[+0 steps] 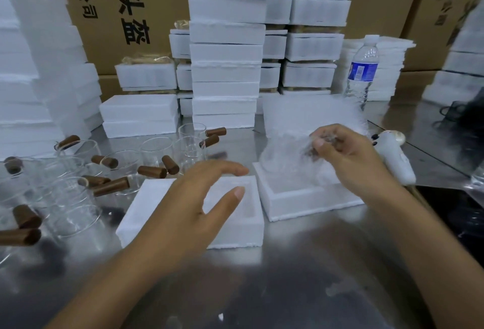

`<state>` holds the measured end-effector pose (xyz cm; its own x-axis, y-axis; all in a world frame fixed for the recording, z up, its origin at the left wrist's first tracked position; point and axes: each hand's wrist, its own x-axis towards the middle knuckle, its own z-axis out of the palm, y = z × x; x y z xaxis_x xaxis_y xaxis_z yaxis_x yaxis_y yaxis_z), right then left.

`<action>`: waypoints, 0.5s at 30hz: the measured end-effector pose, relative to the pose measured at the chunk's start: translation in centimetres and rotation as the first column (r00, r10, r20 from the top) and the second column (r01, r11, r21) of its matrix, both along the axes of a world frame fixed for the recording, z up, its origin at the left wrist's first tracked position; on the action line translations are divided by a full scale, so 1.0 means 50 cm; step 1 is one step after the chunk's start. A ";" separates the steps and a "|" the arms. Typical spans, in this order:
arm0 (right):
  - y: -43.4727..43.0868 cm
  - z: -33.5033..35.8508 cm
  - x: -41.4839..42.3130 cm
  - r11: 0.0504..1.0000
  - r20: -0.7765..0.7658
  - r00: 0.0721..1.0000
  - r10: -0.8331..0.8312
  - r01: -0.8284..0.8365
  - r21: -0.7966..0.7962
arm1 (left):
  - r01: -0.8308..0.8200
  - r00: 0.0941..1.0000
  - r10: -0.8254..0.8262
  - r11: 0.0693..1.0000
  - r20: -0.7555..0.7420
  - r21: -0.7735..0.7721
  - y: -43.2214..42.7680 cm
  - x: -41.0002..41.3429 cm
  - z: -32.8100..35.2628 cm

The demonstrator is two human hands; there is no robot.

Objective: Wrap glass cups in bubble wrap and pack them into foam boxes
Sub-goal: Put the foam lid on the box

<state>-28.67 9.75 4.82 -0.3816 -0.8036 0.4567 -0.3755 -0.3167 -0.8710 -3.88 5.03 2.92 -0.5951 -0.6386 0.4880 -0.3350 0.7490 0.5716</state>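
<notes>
My right hand point(348, 155) grips a glass cup wrapped in bubble wrap point(285, 155) by its brown handle, and the cup stands in the right foam box half point(296, 200). My left hand point(199, 203) hovers open, fingers spread, over the left foam box half point(246, 226), which looks empty inside. Several bare glass cups with brown wooden handles point(157, 153) stand and lie on the steel table at the left. A stack of bubble wrap sheets point(309, 114) lies behind the right box.
Stacks of white foam boxes point(225, 48) fill the back and the left side. A water bottle point(362, 69) stands at the back right. A white hand-held tool point(392, 155) lies right of my right hand. Cardboard cartons point(125, 14) form the backdrop.
</notes>
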 end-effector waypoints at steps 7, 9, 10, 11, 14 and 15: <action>0.000 -0.022 -0.014 0.961 -0.203 0.978 -0.047 0.100 0.258 | 0.058 0.975 -0.034 0.993 0.218 -0.105 -0.001 -0.010 -0.020; -0.002 -0.034 -0.025 0.926 -0.306 0.939 -0.156 0.246 0.285 | 0.063 0.972 -0.026 0.987 0.234 -0.151 -0.001 -0.009 -0.020; -0.001 -0.037 -0.028 0.917 -0.333 0.919 -0.213 0.305 0.257 | 0.062 0.971 -0.021 0.984 0.238 -0.167 0.000 -0.008 -0.020; 0.001 -0.039 -0.031 0.910 -0.345 0.902 -0.261 0.349 0.222 | 0.062 0.970 -0.017 0.982 0.244 -0.177 0.002 -0.007 -0.019; 0.005 -0.043 -0.036 0.897 -0.370 0.879 -0.300 0.393 0.205 | 0.056 0.964 -0.005 0.981 0.265 -0.185 0.004 -0.007 -0.018; 0.004 -0.046 -0.037 0.893 -0.376 0.878 -0.295 0.393 0.218 | 0.057 0.961 -0.005 0.982 0.275 -0.183 0.006 -0.008 -0.017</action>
